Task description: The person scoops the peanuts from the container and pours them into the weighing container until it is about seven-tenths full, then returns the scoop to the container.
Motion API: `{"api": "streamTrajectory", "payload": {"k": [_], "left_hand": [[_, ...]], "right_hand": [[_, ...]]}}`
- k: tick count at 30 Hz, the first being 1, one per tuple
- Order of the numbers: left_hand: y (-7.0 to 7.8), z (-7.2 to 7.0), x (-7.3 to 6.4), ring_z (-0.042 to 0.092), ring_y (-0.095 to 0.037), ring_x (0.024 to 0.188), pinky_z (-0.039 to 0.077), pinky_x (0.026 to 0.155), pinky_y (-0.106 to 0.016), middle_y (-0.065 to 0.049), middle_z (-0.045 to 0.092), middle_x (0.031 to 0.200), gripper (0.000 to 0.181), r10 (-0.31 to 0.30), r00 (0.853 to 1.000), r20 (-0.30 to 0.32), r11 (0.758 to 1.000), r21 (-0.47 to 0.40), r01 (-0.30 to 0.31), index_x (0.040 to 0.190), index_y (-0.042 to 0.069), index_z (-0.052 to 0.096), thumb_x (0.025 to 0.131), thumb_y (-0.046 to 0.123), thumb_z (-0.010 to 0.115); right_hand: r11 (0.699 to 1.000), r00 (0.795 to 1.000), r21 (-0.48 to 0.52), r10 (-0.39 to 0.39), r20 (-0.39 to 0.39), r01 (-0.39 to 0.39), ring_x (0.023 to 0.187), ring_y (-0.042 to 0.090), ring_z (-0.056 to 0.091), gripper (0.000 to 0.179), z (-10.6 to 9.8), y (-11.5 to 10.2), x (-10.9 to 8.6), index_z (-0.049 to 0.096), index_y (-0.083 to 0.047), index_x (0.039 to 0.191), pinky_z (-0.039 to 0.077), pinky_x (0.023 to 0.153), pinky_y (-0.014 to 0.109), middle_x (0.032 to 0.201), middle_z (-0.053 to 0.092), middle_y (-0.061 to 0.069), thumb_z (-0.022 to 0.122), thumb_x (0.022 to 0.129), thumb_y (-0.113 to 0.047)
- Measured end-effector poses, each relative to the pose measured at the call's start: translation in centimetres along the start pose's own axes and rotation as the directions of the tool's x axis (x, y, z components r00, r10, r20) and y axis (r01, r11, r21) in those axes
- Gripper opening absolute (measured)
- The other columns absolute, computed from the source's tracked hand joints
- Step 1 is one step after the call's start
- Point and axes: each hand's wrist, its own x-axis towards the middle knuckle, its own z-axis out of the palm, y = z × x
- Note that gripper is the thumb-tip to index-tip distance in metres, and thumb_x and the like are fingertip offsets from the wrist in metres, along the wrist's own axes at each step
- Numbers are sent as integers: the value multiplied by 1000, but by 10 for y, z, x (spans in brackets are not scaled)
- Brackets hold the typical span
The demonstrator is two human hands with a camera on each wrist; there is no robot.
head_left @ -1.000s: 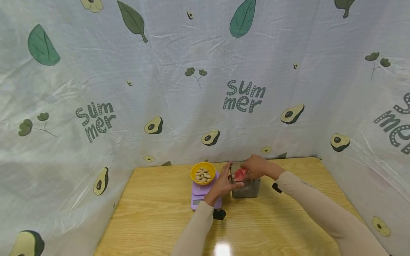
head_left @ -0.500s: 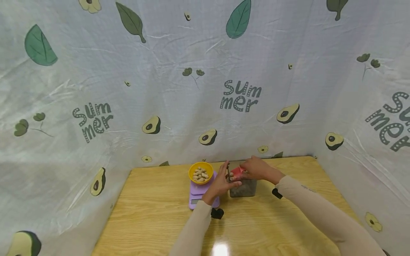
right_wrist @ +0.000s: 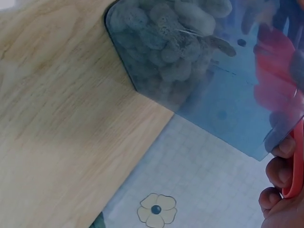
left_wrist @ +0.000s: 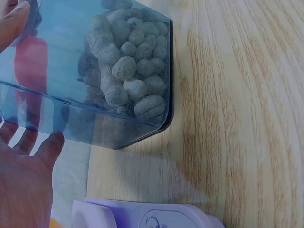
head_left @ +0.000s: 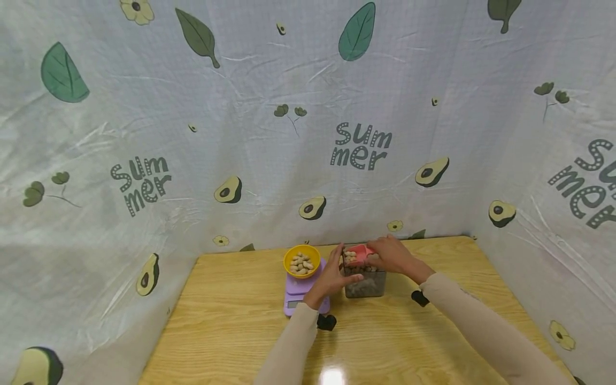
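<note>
My right hand [head_left: 391, 254] grips the handle of a red scoop [head_left: 357, 254], which sits level with the top of a clear dark-tinted container [head_left: 364, 287]. A few peanuts [head_left: 349, 256] lie in the scoop. Around the left side of the container, my left hand [head_left: 332, 279] holds its wall between thumb and fingers. Through the wall, the left wrist view shows unshelled peanuts [left_wrist: 124, 67] heaped in the lower part. In the right wrist view, curled fingers [right_wrist: 279, 172] wrap the scoop's handle [right_wrist: 297, 166].
Left of the container a yellow bowl [head_left: 302, 276] of peanuts stands on a purple kitchen scale [head_left: 295, 287], whose display faces me. The wooden table [head_left: 231, 310] meets a printed cloth wall [head_left: 269, 187] close behind these things.
The scoop has come up from inside the container to its rim, now with peanuts showing in it. My right hand rose with it, while my left hand kept its hold on the container.
</note>
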Motion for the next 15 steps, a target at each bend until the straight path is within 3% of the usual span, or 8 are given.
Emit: {"api": "streamTrajectory", "payload": {"k": [8, 12, 15], "left_hand": [[1, 0, -2, 31, -38, 146, 36, 112, -58, -10, 11, 166, 107, -23, 1000, -18, 999, 31, 24, 159, 29, 7, 80, 56, 74], [0, 0, -2, 30, -39, 146, 35, 112, -61, -10, 11, 166, 108, -25, 999, -26, 1000, 18, 25, 159, 28, 8, 80, 55, 75], [0, 1, -1, 28, -39, 147, 33, 113, -62, -9, 10, 166, 107, -39, 999, -33, 999, 18, 40, 159, 28, 8, 80, 54, 76]], "right_hand": [[1000, 998, 19, 12, -64, -11, 74, 18, 63, 33, -1, -1, -6, 67, -17, 92, 46, 72, 40, 83, 70, -2, 71, 85, -49], [997, 992, 80, 26, -125, -16, 69, 16, 61, 33, -1, 1, -13, 68, -17, 97, 48, 67, 40, 81, 69, -3, 69, 86, -48], [992, 989, 120, 62, -131, -46, 73, 18, 62, 35, 1, 3, -19, 69, -16, 102, 50, 71, 43, 85, 70, -2, 68, 88, -47]]}}
